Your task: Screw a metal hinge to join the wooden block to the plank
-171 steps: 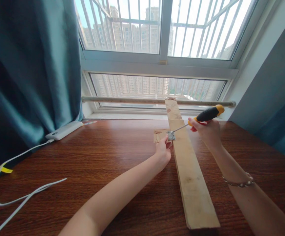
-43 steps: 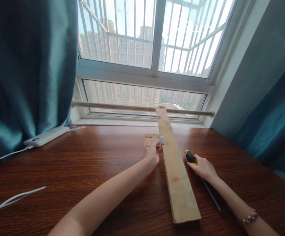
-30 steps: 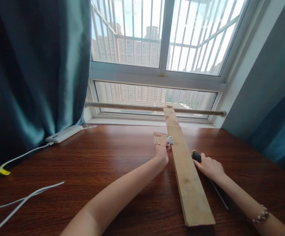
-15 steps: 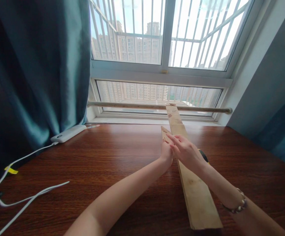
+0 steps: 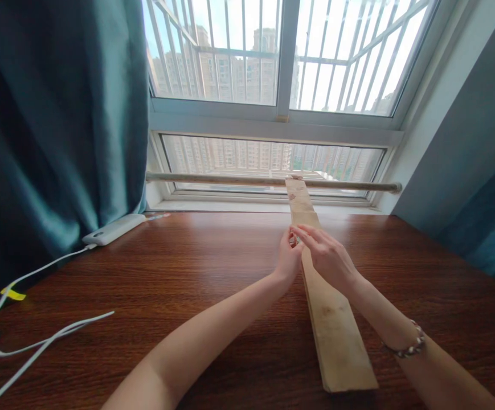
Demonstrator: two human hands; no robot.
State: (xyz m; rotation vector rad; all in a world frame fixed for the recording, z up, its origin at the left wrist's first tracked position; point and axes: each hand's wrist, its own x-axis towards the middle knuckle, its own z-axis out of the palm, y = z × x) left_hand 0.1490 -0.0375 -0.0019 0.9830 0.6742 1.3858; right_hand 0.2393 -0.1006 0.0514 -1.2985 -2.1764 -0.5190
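Observation:
A long pale wooden board [image 5: 335, 319] lies lengthwise on the brown wood-grain tabletop, its far end reaching to the rail at the window. My left hand [image 5: 289, 256] is at the board's left edge, fingers curled round something small that I cannot make out; a bit of green shows between the fingers. Over the board, my right hand [image 5: 330, 256] stretches its fingers to the left, tips bent down and meeting the left fingertips. The right thumb and whatever it presses on are hidden. A bracelet [image 5: 409, 344] circles my right wrist.
On the left, a white power strip [image 5: 114, 229] with a white cable [image 5: 37, 273] and a yellow tag [image 5: 14, 294] lies beside a dark blue curtain [image 5: 59, 114]. A horizontal rail [image 5: 221, 180] crosses before the barred window. A grey wall stands at the right.
A small piece of wood that stuck out beyond my left fingers no longer shows. The fingertips of both hands have come together. A black and yellow object behind my right wrist is out of sight.

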